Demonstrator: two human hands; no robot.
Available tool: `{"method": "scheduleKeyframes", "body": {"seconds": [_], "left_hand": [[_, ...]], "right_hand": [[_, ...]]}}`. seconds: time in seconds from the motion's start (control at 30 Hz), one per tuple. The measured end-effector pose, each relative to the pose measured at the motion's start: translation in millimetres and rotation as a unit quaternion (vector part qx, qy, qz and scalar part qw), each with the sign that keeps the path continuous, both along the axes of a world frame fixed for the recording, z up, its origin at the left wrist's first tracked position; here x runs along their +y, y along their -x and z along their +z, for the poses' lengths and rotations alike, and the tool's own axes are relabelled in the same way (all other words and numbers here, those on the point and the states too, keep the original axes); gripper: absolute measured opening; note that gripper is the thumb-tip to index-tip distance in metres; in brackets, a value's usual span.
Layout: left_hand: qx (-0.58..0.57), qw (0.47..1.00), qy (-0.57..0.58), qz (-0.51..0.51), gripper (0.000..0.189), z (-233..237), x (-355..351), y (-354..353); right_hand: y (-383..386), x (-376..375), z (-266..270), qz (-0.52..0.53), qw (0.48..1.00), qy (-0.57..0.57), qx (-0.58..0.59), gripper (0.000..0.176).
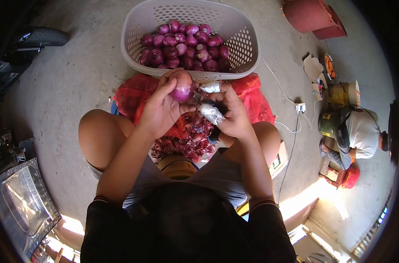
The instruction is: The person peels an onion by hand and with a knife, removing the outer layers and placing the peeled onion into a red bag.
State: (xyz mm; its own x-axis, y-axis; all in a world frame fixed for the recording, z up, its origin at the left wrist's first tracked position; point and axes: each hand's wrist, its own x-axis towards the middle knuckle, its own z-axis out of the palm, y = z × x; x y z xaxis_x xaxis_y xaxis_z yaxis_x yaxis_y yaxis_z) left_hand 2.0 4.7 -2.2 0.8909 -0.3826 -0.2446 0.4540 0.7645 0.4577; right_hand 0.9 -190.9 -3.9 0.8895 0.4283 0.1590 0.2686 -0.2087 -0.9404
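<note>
Head view: left hand (162, 109) holds onion (183, 87) just beside basket rim (128, 26).

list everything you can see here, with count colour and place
basket: one, white, on the floor ahead
basket onions: many, purple-red, piled inside it
mesh sack: one, red, under the basket's near side
peels: one heap, purple, between the knees
stools: apparently two, red, top right
cable: one, white, floor at right
other person: one, grey top, seated far right
tyre: one, black, top left
left hand: one, holds a purple onion
right hand: one, silver-wrapped fingers, grips a knife
</note>
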Motion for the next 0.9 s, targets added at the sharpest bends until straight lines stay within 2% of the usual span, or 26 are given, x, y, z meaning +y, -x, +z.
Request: {"method": "scheduleKeyframes", "body": {"seconds": [0.07, 0.2, 0.3, 0.5, 0.67, 0.8, 0.9], "left_hand": [[-0.015, 0.998, -0.054, -0.034, 0.039, -5, 3, 0], [-0.009, 0.99, -0.11, -0.088, 0.048, -4, 1, 0], [-0.017, 0.979, -0.19, -0.066, 0.057, 10, -6, 4], [-0.029, 0.968, -0.193, -0.157, 0.063, 2, 1, 3], [-0.007, 0.962, -0.225, -0.155, 0.064, 6, -1, 3], [-0.025, 0.959, -0.206, -0.193, 0.064, 11, 2, 2], [0.01, 0.957, -0.232, -0.174, 0.064, 14, -1, 2]], "right_hand": [[-1, 0, 1, -0.017, 1.0, 0.016, -0.013, 0.049], [2, -4, 5, 0.023, 0.999, 0.038, -0.003, 0.052], [3, -4, 3, 0.026, 0.999, 0.039, -0.022, 0.052], [0, -1, -2, 0.005, 0.998, 0.023, -0.065, 0.05], [-3, -3, 10, 0.057, 0.994, 0.061, -0.066, 0.039], [-3, 0, 12, 0.041, 0.995, 0.058, -0.066, 0.03], [-3, 0, 15, 0.042, 0.995, 0.06, -0.063, 0.029]]}}
